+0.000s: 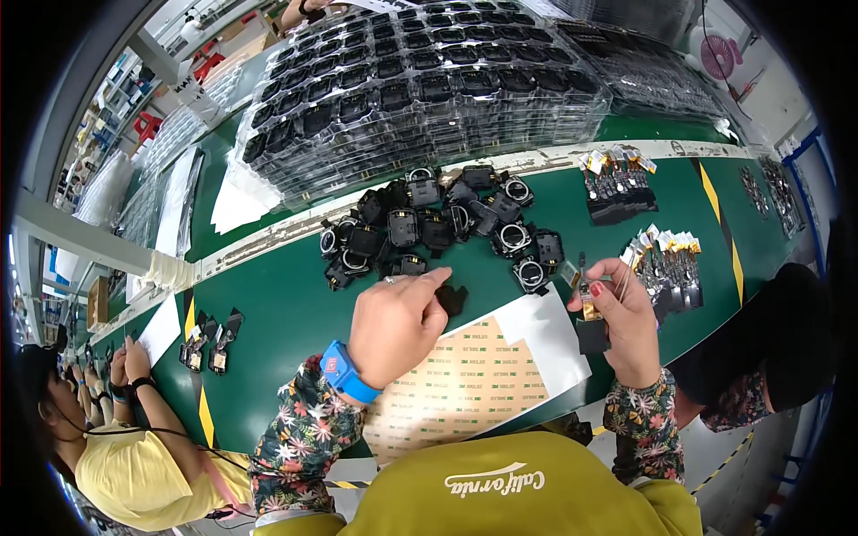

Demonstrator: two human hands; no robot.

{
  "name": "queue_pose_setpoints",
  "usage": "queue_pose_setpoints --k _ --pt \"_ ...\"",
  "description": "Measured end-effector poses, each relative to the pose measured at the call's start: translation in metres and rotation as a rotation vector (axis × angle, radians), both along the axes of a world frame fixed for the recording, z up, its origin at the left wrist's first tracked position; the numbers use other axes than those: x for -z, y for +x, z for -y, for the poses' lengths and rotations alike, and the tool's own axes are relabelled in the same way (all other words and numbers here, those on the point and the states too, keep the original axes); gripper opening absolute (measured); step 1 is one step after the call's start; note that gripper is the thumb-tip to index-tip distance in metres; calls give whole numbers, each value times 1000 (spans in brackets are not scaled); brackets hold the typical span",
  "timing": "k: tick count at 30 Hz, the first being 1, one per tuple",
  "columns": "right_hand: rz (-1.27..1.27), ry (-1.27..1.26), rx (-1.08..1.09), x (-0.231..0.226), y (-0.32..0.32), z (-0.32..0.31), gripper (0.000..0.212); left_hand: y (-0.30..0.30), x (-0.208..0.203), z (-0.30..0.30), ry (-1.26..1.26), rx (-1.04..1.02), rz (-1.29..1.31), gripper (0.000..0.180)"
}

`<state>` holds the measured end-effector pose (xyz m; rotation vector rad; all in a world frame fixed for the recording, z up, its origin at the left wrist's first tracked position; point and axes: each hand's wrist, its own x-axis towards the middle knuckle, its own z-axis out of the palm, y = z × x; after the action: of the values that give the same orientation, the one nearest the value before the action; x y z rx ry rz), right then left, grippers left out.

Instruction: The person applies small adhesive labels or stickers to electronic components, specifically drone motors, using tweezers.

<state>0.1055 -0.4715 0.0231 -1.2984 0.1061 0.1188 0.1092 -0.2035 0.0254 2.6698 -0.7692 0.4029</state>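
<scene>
My left hand [398, 322], with a blue wrist strap [344, 371] at its wrist, is over the near edge of a pile of black watch-like housings [404, 228]. Its fingers are curled and the forefinger reaches forward; what they may hold is hidden. A small dark piece [452, 301] lies right beside the fingertips. Over the right side of a white sheet, my right hand [626, 322] pinches a small flex circuit [587, 302] between thumb and fingers. A black square part [592, 337] hangs at its lower end. Under both hands is a tan adhesive-backed sheet [465, 380] printed in rows.
Clear trays of black housings [402, 94] are stacked high at the back. Bundles of flex circuits lie at right [670, 272] and far right [618, 188]. Two more parts [207, 344] lie left, near a co-worker in yellow [134, 473]. Striped tape [724, 232] crosses the green mat.
</scene>
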Motion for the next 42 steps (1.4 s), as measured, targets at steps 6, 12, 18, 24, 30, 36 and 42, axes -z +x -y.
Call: queue_pose_setpoints --k 6,12,18,24,30,36,42 --pt "14 -139 -225 -13 -13 -30 23 -21 -12 0 -1101 -158 -1091 25" --pt "674 -670 -371 -7 -16 -47 26 -22 -1 -2 -1238 -76 -1444 30" --pt "927 -948 -489 -14 -20 -49 31 -27 7 -5 -1170 76 -1316 36" --pt "1084 -1231 -581 -22 -26 -47 42 -28 7 -3 -1234 65 -1307 34" --pt "1081 -1314 -631 -25 -28 -45 40 -29 1 -1 -1202 36 -1297 29" --pt "1145 -1418 -651 -29 -28 -47 40 -31 3 2 -1201 0 -1278 27" --pt "1209 -1515 -652 -29 -31 -52 43 -32 4 4 -1283 -31 -1257 19"
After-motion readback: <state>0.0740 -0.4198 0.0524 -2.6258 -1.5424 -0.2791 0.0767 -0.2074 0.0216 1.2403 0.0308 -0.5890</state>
